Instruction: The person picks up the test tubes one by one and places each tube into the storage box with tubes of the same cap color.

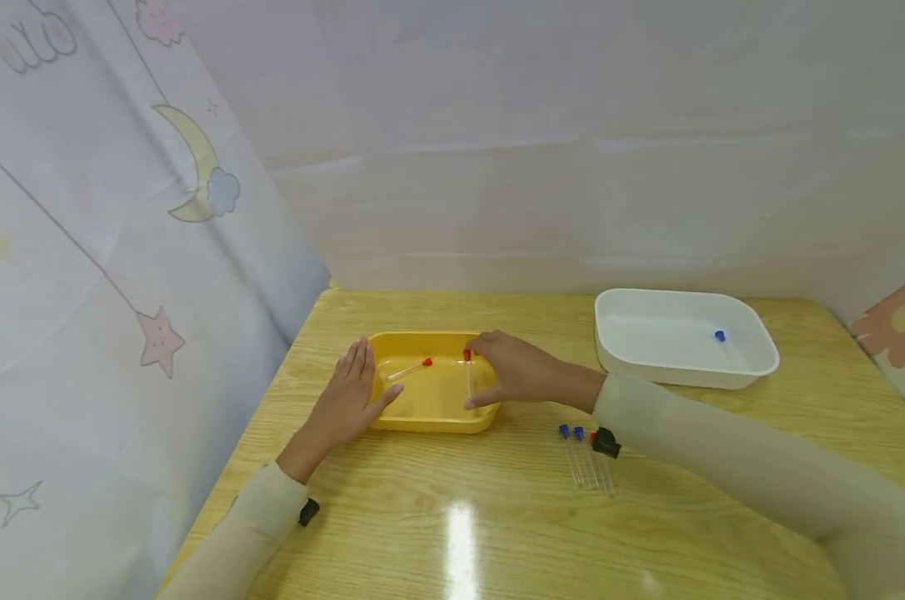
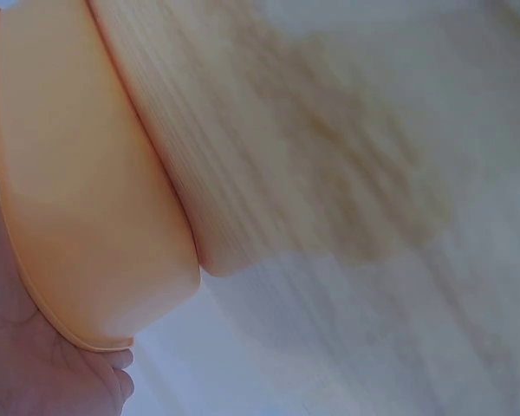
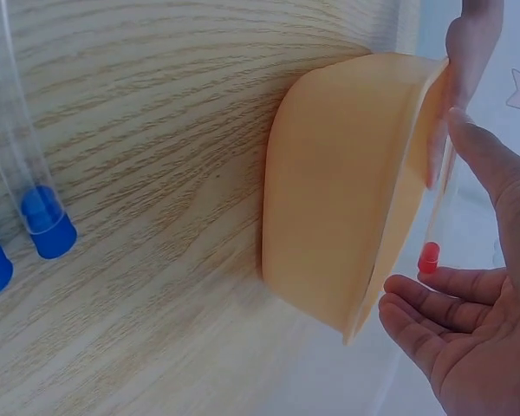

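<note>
My right hand [image 1: 523, 371] is over the right end of a yellow tray [image 1: 430, 423]. Lengthwise between its thumb and fingers it pinches a clear test tube [image 1: 469, 379], whose red cap [image 3: 428, 257] is at the fingers and whose other end is at the thumb. Another red-capped test tube [image 1: 407, 372] lies slanted inside the tray. My left hand [image 1: 345, 402] rests with straight fingers along the tray's left rim, thumb reaching over the edge. In the left wrist view part of that palm shows against the tray's outer wall [image 2: 87, 173].
Below my right forearm, test tubes [image 1: 583, 462] lie side by side on the wooden table [image 1: 392, 517], two blue-capped and one red-capped, partly behind a black wrist strap. A white tray [image 1: 677, 375] at the back right holds a blue cap [image 1: 719, 336]. Printed cloth hangs behind.
</note>
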{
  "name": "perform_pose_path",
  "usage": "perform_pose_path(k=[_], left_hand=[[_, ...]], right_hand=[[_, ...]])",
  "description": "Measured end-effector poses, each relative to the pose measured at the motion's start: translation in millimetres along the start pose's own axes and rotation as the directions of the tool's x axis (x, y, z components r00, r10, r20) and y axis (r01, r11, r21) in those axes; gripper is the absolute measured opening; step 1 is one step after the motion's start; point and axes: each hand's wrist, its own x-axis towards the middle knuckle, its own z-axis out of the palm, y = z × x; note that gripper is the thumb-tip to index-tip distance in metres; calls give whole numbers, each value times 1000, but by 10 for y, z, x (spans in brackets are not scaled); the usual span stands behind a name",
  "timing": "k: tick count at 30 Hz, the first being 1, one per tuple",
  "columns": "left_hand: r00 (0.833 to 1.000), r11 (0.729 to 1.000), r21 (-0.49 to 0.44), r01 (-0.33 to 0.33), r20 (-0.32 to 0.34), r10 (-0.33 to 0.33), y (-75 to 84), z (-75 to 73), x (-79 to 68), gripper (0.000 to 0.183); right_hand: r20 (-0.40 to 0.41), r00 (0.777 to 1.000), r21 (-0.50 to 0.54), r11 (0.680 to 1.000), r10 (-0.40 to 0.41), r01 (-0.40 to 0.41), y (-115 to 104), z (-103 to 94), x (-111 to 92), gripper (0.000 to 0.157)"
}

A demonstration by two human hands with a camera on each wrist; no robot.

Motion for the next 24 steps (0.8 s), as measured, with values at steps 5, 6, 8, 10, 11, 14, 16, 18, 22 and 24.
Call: perform_pose_path(k=[5,6,8,10,11,14,16,18,22,24], left_hand=[[1000,1000,6,5,3,-5,-1,0,0,93],[1000,1000,7,4,3,-4,1,-1,0,93],[1000,1000,7,1,3,-2,5,-5,1,93],[1000,1000,9,-1,3,1,8,-8,1,92],[1000,1000,9,-2,2,2,9,-9,1,92],[1000,1000,18,-1,-1,1,10,-8,2,93],[1000,1000,25,2,-1,-2,11,-6,2,93],[1000,1000,30,5,-2,-5,14,-7,2,93],[1000,999,32,10,1,-10,15,-12,1,93],[1000,999,31,11,-2,-10,16,-14,1,93]], right_hand=[[20,1000,-28,1000,0,1,13,43,66,98],[22,1000,-35,999,1,0,14,49,82,99],[30,1000,-47,999,2,-1,14,57,115,99],[38,999,-58,998,3,-1,12,63,147,101],[44,999,-62,998,5,-3,10,67,164,102],[64,998,-71,997,11,-6,9,88,215,104],[72,997,-74,997,15,-10,8,109,248,104],[76,997,-81,997,17,-10,9,141,281,104],[84,996,-72,997,16,-10,-2,203,348,97],[89,996,-60,998,12,-7,-11,233,374,94]])
